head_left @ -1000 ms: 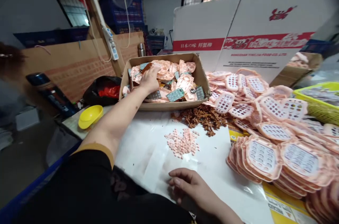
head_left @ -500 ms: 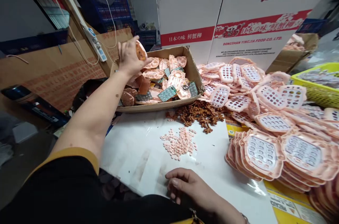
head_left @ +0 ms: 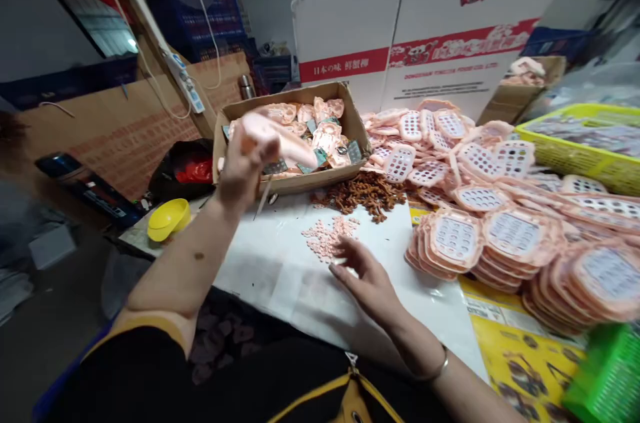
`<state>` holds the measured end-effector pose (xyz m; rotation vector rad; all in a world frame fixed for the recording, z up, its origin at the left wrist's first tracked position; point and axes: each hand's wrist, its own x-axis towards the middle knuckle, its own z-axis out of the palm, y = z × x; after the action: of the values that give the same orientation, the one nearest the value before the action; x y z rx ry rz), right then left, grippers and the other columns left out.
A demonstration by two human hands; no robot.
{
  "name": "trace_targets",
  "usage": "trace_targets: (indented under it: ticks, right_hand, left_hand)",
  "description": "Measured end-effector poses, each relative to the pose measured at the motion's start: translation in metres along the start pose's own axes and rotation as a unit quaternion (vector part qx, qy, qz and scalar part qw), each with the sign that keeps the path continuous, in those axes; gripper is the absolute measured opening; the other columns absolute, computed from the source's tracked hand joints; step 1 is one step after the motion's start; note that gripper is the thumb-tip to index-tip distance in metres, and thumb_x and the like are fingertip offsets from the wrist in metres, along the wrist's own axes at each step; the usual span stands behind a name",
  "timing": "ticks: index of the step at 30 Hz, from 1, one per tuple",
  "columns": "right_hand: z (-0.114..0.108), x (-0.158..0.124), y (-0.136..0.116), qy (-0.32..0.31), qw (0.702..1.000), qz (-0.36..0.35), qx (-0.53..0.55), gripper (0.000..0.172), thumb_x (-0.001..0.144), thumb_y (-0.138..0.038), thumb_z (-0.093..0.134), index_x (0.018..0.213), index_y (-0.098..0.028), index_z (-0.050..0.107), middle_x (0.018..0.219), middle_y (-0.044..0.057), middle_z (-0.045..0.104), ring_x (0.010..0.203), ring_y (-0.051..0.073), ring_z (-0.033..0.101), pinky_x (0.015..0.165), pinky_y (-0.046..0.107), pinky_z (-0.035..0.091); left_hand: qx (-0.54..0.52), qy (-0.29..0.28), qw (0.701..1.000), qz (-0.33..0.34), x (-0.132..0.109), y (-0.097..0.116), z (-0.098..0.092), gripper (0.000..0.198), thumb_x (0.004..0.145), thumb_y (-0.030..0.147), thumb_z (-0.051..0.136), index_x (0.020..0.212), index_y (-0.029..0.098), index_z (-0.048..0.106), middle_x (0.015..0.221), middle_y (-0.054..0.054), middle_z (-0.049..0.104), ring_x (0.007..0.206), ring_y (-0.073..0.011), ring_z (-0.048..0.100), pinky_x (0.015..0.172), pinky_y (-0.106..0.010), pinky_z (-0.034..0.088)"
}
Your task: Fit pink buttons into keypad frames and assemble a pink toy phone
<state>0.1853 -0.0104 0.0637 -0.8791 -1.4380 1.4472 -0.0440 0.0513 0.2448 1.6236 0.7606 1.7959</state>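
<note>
My left hand (head_left: pixel 243 166) is closed on a pink plastic shell (head_left: pixel 280 136), blurred by motion, in front of the cardboard box (head_left: pixel 295 187). Inside that box are pink shells and green circuit boards (head_left: pixel 355 152). My right hand (head_left: pixel 367 279) is over the white table (head_left: pixel 285 263) with its fingers apart and nothing in them. Just beyond its fingertips is a scatter of small pink pieces (head_left: pixel 325 236). Behind those lies a heap of brown pieces (head_left: pixel 367 196).
Stacked pink panels (head_left: pixel 457 239) and a loose pile of them (head_left: pixel 480 159) cover the right side. Farther right are a yellow basket (head_left: pixel 575 159) and a green basket (head_left: pixel 607 376). A yellow bowl (head_left: pixel 169 219) and a dark bottle (head_left: pixel 87 189) are at left.
My left hand has come back from the box toward me with the shell. My right hand has moved forward and its fingers have spread. The view has shifted, showing the yellow bowl and green basket.
</note>
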Motion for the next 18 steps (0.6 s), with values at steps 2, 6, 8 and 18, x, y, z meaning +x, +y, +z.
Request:
trace_targets:
  ticks: [2,6,8,18]
  right_hand:
    - [-0.007,0.006,-0.012,0.061,0.995,-0.074,0.005,0.087,0.070,-0.056,0.080,0.144,-0.033,0.041,0.131,0.010,0.059,0.110,0.022,0.062,0.097,0.044,0.052]
    - [-0.025,0.003,-0.029,0.058,0.986,-0.152,-0.048,0.071,0.079,-0.052,0.073,0.142,-0.032,0.047,0.133,0.011,0.060,0.114,0.024,0.063,0.099,0.045,0.052]
    - [-0.035,-0.006,-0.036,0.029,0.981,-0.166,-0.099,0.048,0.086,-0.051,0.066,0.127,-0.027,0.062,0.123,0.011,0.068,0.110,0.025,0.065,0.098,0.044,0.052]
    - [-0.052,-0.011,-0.061,-0.141,0.967,-0.137,-0.160,0.034,0.090,-0.050,0.061,0.087,-0.018,0.070,0.080,0.004,0.070,0.072,0.014,0.064,0.069,0.027,0.051]
  left_hand:
    - [-0.029,-0.047,0.997,-0.062,-0.048,-0.008,0.027,0.075,0.063,0.049,0.086,0.124,0.023,0.051,0.119,-0.008,0.062,0.103,-0.0213,0.064,0.086,-0.035,0.051]
    - [-0.111,-0.016,0.974,-0.195,-0.121,-0.027,0.070,0.087,0.058,0.050,0.088,0.130,0.029,0.043,0.121,-0.008,0.063,0.106,-0.0253,0.065,0.090,-0.040,0.053]
    - [-0.141,-0.008,0.958,-0.250,-0.140,-0.034,0.075,0.085,0.059,0.052,0.087,0.129,0.031,0.045,0.122,-0.008,0.065,0.113,-0.0270,0.064,0.096,-0.042,0.050]
    - [-0.075,-0.387,0.806,-0.442,-0.128,-0.026,0.033,0.091,0.066,0.069,0.073,0.143,0.025,0.051,0.132,-0.016,0.060,0.106,-0.0280,0.064,0.081,-0.036,0.054]
